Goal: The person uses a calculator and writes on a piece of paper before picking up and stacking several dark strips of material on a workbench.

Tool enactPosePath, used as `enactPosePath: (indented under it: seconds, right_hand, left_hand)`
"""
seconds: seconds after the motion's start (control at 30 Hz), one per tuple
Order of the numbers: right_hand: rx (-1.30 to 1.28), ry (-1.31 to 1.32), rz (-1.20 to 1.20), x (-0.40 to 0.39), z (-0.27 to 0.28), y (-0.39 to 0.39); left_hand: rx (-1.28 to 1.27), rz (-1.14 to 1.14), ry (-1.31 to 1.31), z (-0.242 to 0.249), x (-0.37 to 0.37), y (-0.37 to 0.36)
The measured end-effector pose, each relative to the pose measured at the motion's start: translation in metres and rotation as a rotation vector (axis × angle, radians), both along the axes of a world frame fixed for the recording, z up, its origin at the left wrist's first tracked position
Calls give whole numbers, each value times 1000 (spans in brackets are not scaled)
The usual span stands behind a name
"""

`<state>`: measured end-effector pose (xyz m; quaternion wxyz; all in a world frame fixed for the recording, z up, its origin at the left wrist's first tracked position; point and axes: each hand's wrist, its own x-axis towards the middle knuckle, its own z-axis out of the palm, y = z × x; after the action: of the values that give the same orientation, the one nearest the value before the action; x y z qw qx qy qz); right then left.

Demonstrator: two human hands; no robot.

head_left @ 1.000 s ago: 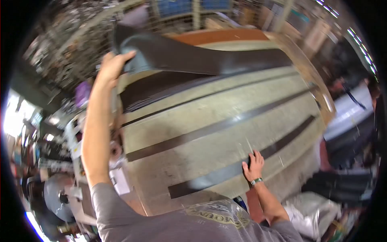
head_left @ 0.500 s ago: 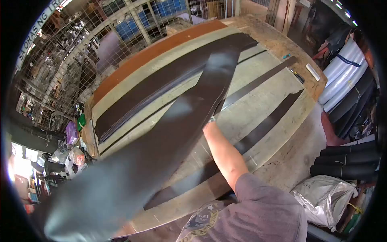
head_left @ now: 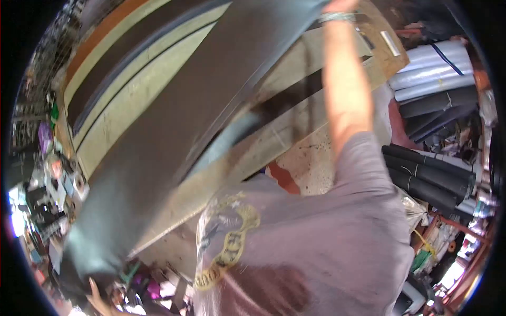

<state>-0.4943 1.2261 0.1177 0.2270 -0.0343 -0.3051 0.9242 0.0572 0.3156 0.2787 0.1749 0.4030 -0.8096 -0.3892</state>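
A long dark brown sheet (head_left: 174, 110), leather-like, stretches diagonally across my view, partly lifted over the table. My right hand (head_left: 341, 6), arm straight out, grips its far end at the top edge of the picture; a light band circles that wrist. At the lower left, my left hand (head_left: 97, 297) is closed on the near end, thumb or finger showing over the material. A narrow dark strip (head_left: 290, 97) lies flat on the table, partly covered by the sheet.
The pale board (head_left: 121, 108) on the table carries brown and orange sheet material (head_left: 113, 29) on its far side. Clear plastic rolls (head_left: 432, 68) and black rolls (head_left: 427, 179) stand at right. A white bar (head_left: 390, 43) lies near the table's far corner.
My right hand has moved far out and up, drawing the sheet's far end with it. My left hand has come into view at the lower left. The camera view has shifted.
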Motion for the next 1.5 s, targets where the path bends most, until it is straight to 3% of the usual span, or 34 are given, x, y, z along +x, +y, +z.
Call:
enactPosePath:
  seconds: [0.17,0.27,0.33,0.4,0.5,0.53,0.57,0.63,0.67,0.73,0.8,0.87,0.93,0.97,1.03,1.1,1.2,1.3,1.47,1.5]
  right_hand:
    - [393,-107,-123,33,134,153]
    - [522,-225,-215,56,149,200]
    - [545,-307,-236,76,120,205]
    - [450,-372,-164,115,53,199]
    - [529,-640,-105,168,-98,188]
    - [436,-850,47,175,-182,253]
    - [707,-1058,-3,198,-198,234]
    - [1956,-1516,-155,234,-193,192]
    - [2140,-1389,-351,241,-187,158]
    - [2038,-774,-563,246,-178,74]
    - [2114,-437,-331,245,-140,-49]
    - [2134,-257,-23,250,-111,-177]
    - [2127,34,243,254,-119,-271]
    - [2043,131,386,258,-127,-314]
    - [1992,409,441,268,-138,-395]
    - [1982,446,520,281,-141,-459]
    - [2093,232,654,296,-120,-517]
    - [2200,221,661,279,-125,-527]
    - [2325,137,1025,246,-132,-533]
    - [2330,78,1118,244,-135,-535]
  left_hand:
    - [268,-79,132,-37,-69,-2]
    - [220,-55,57,-57,-94,2]
    - [299,-168,143,-82,-98,17]
    - [444,-99,57,-129,-92,10]
    - [529,-46,-300,-204,-79,26]
    - [479,11,-402,-233,-77,32]
    - [409,18,-382,-269,-70,29]
    - [453,-28,-273,-280,-75,40]
    - [433,-23,-186,-293,-74,39]
    - [432,-24,-181,-273,-79,61]
    - [460,-56,32,-257,-85,84]
    - [603,-3,3,-250,-83,83]
    - [814,67,38,-222,-85,96]
    - [894,49,103,-223,-83,95]
    - [1003,54,244,-249,-76,86]
    - [1097,45,331,-264,-72,79]
    - [935,128,212,-259,-70,85]
    - [783,57,202,-237,-69,105]
    - [576,43,93,-240,-76,104]
    - [634,-16,133,-249,-75,100]
